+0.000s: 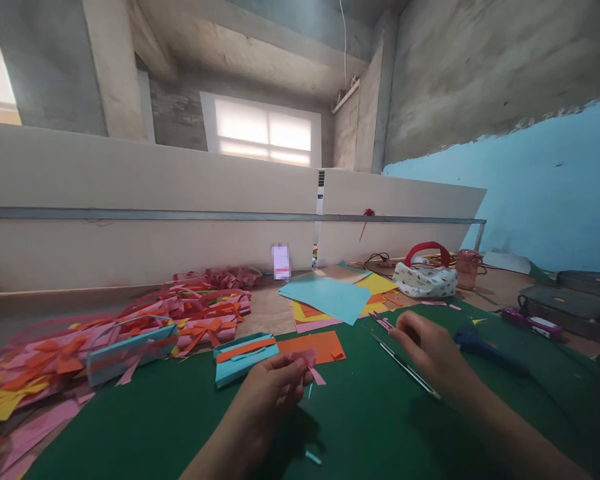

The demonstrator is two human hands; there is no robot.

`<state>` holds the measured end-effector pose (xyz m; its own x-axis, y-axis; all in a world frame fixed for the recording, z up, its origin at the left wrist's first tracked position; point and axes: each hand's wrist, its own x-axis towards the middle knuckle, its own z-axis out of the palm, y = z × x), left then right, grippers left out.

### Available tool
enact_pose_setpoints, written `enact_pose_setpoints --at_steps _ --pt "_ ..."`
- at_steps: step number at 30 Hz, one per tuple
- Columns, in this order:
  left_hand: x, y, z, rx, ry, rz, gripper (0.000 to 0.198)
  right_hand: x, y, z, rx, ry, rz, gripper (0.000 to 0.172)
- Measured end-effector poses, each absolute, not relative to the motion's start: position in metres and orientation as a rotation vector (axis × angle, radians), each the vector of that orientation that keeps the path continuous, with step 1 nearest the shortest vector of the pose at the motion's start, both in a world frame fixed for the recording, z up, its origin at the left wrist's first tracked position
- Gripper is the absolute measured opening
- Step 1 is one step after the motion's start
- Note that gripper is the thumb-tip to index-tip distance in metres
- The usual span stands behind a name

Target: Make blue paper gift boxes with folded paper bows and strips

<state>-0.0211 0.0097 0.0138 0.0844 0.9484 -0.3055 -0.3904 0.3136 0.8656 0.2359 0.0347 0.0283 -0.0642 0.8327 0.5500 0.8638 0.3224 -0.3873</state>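
My left hand [275, 383] is closed, pinching a small folded piece of pink paper [307, 358], with a pink strip hanging below the fingertips. My right hand [425, 343] is curled at the fingers around the pink-handled end of what looks like a pair of scissors [381, 322], partly hidden by the hand. Under and beside that hand lies a thin metal tool [405, 367], perhaps tweezers. Just beyond my left hand sits a light-blue paper bag [245, 358] with an orange band. An orange paper sheet [325, 345] lies beside it.
Pink paper bags with orange bows [200, 320] pile up at left. Coloured sheets [330, 297] lie at the back. On the right are a dark-blue glue gun [485, 350] with its cord, a white patterned pouch [425, 281], a pink jar [467, 269] and dark cases [563, 305].
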Motion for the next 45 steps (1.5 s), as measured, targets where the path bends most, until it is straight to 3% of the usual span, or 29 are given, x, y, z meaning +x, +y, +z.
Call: enact_pose_setpoints --at_steps 8,13,24,28,36,39,45 --pt "-0.019 0.009 0.02 0.669 0.982 1.065 0.027 0.235 -0.023 -0.008 -1.424 -2.023 0.061 0.027" --pt "-0.016 0.004 0.024 0.673 1.038 1.023 0.008 0.253 -0.031 -0.016 -1.542 -1.873 0.101 0.032" --pt "-0.019 0.01 0.013 0.78 1.147 0.93 0.011 0.301 -0.029 -0.007 -1.547 -1.755 -0.095 0.016" --pt "-0.015 0.004 0.021 0.789 1.134 0.922 0.016 0.274 -0.029 -0.007 -1.318 -1.948 -0.272 0.005" --pt "-0.016 0.007 0.014 0.818 1.139 0.934 0.009 0.192 -0.022 0.017 -0.751 -2.303 -0.249 0.028" --pt "-0.017 0.007 0.016 0.829 1.125 0.933 0.008 0.175 -0.016 0.021 -0.729 -2.328 -0.235 0.02" --pt "-0.016 0.003 0.018 0.872 1.093 0.925 0.004 0.151 -0.011 0.015 -0.788 -2.316 -0.521 0.014"
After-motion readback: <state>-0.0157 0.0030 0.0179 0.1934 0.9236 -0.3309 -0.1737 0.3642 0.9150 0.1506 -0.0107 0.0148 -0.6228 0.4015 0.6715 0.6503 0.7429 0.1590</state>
